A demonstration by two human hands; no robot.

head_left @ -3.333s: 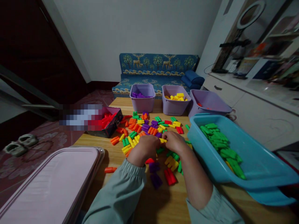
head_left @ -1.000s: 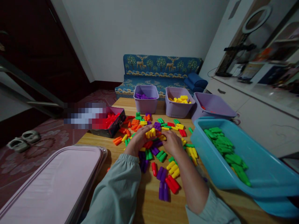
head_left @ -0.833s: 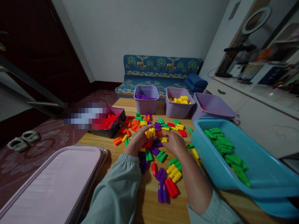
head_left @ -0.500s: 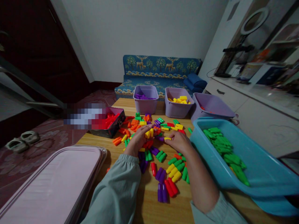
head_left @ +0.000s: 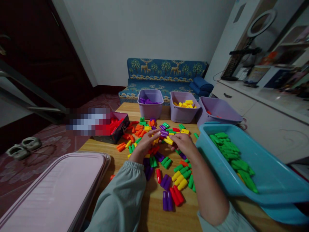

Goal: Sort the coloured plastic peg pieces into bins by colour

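Note:
My left hand [head_left: 145, 144] is over the middle of the pile, its fingers curved around yellow plastic pieces [head_left: 155, 140] that show only in part. Opposite it, my right hand [head_left: 183, 143] pinches another yellow plastic piece [head_left: 168, 140] between thumb and fingers, close to the left fingertips. Just behind the hands lies a purple piece [head_left: 164, 132]. Small rounded tube-like pieces, many joined in pairs, are scattered around both hands. Among them are green pieces [head_left: 166, 162], red pieces [head_left: 177, 195] and orange pieces [head_left: 121, 147].
Lilac bins hold purple pieces [head_left: 151, 111], yellow pieces [head_left: 183, 114] and a few red ones [head_left: 222, 111]. At right stands a turquoise tub [head_left: 270, 167] with green pieces. A dark box [head_left: 109, 137] with red pieces sits left, behind a pale pink lid [head_left: 53, 190].
My right hand has brought its yellow piece slightly left and turned it, so that more of it shows. The left fingers have shifted and now cover more of the yellow pieces there.

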